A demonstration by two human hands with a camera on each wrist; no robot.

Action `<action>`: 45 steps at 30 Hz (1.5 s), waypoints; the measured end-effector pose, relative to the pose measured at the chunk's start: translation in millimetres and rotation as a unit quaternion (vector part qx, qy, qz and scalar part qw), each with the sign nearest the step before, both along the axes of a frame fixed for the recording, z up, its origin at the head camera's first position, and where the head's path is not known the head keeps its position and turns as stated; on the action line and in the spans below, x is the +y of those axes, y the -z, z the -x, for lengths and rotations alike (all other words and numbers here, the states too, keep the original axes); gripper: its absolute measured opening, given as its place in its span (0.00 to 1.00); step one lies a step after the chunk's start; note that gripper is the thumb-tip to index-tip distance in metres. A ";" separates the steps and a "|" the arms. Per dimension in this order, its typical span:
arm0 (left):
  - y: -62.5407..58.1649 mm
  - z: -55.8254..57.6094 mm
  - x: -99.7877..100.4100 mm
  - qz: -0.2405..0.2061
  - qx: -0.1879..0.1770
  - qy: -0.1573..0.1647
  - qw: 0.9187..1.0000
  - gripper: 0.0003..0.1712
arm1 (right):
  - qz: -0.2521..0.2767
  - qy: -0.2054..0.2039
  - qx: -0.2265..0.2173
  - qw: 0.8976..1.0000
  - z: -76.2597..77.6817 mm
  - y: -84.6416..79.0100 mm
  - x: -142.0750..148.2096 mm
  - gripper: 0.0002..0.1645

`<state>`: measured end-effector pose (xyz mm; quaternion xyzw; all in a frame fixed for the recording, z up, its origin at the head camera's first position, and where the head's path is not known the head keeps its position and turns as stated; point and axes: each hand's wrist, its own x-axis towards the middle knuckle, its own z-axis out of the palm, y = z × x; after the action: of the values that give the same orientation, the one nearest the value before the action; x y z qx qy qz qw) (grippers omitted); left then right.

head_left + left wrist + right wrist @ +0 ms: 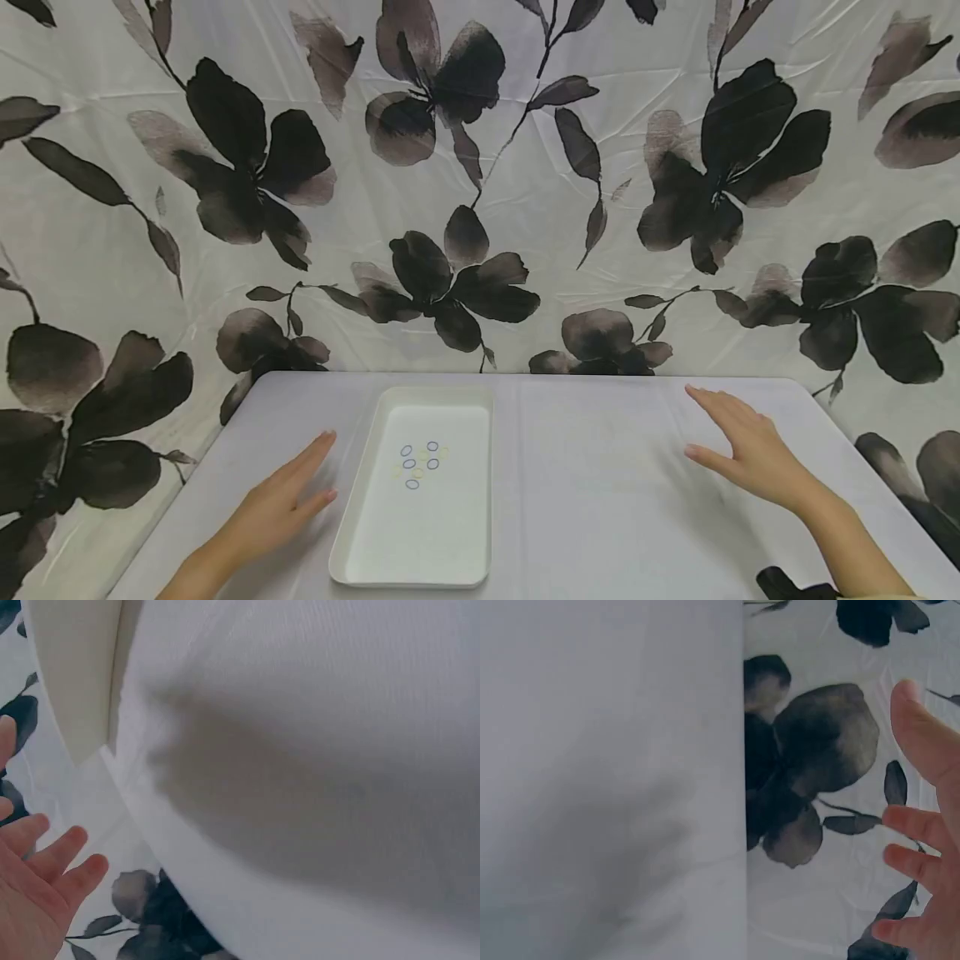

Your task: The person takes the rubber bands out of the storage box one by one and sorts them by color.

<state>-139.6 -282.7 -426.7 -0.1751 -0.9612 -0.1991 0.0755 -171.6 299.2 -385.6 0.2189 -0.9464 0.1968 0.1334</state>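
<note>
A white rectangular tray (450,533) lies on the table, left of the middle in the head view. Inside it are several small thin rings, some blue (412,488) and some pale yellow (418,477), grouped near its centre. My left hand (273,508) hovers beside the tray's left edge, fingers extended and thumb apart, holding nothing. Far to the right of the tray, my right hand (765,458) is held over the table with straight fingers and nothing in them. Both wrist views show spread fingers, on the left hand (37,892) and the right hand (937,847).
A white cloth covers the table (600,500), whose back edge runs just beyond the tray. Behind hangs a white curtain (562,208) with dark flowers. Something black (795,585) sits by my right wrist at the bottom edge. Both hands cast shadows on the cloth.
</note>
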 end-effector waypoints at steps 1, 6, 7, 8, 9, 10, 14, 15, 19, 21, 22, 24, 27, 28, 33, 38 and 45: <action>0.7 0.9 1.1 -0.012 -0.013 -0.005 1.000 0.39 | 0.014 -0.010 -0.002 1.000 1.3 -0.5 -4.2 0.43; 3.8 7.9 9.2 -0.116 -0.094 -0.033 0.988 0.34 | 0.055 -0.041 -0.042 0.997 7.7 -0.1 -24.4 0.31; 4.2 9.5 11.8 -0.142 -0.110 -0.038 0.983 0.33 | 0.059 -0.045 -0.049 0.996 9.0 1.0 -28.5 0.29; 4.4 10.8 15.1 -0.167 -0.131 -0.049 0.976 0.32 | 0.064 -0.049 -0.052 0.995 10.4 2.7 -32.6 0.27; 4.8 12.1 18.6 -0.188 -0.149 -0.059 0.969 0.32 | 0.073 -0.057 -0.056 0.994 11.9 4.6 -36.8 0.25; 5.6 13.0 21.8 -0.206 -0.166 -0.072 0.962 0.31 | 0.083 -0.067 -0.062 0.992 13.4 7.0 -41.0 0.23; 10.2 13.7 29.7 -0.245 -0.209 -0.119 0.939 0.30 | 0.117 -0.111 -0.087 0.983 18.5 21.6 -61.5 0.18; 11.4 13.5 30.3 -0.250 -0.213 -0.124 0.936 0.30 | 0.126 -0.122 -0.095 0.980 19.6 25.7 -67.1 0.17; 14.7 11.4 33.7 -0.268 -0.218 -0.143 0.928 0.28 | 0.150 -0.146 -0.127 0.970 24.0 40.8 -88.5 0.16; 15.0 11.2 36.3 -0.275 -0.218 -0.146 0.925 0.28 | 0.164 -0.150 -0.139 0.965 26.5 45.6 -98.1 0.16; 15.4 11.2 37.5 -0.280 -0.217 -0.149 0.923 0.28 | 0.170 -0.150 -0.145 0.963 27.7 47.3 -102.8 0.16; 16.0 11.6 39.5 -0.288 -0.218 -0.154 0.920 0.28 | 0.181 -0.152 -0.154 0.959 30.5 49.5 -112.3 0.16; 17.2 12.1 40.6 -0.293 -0.217 -0.162 0.917 0.27 | 0.188 -0.159 -0.165 0.955 35.4 50.7 -126.2 0.15; 17.7 12.2 40.8 -0.297 -0.218 -0.166 0.915 0.27 | 0.188 -0.162 -0.168 0.954 37.2 50.5 -130.6 0.15; 19.5 12.5 40.6 -0.310 -0.219 -0.170 0.909 0.27 | 0.186 -0.173 -0.174 0.951 47.3 50.6 -152.9 0.14; 22.3 13.0 40.8 -0.327 -0.216 -0.175 0.903 0.27 | 0.181 -0.178 -0.176 0.951 55.9 51.4 -174.8 0.13; 21.6 13.4 43.3 -0.342 -0.218 -0.178 0.896 0.26 | 0.177 -0.172 -0.193 0.950 59.3 49.5 -203.5 0.12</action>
<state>-153.0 -239.4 -448.2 0.0837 -0.8413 -0.5320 -0.0468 -230.8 95.7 -435.2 0.3091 -0.8518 0.4198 -0.0514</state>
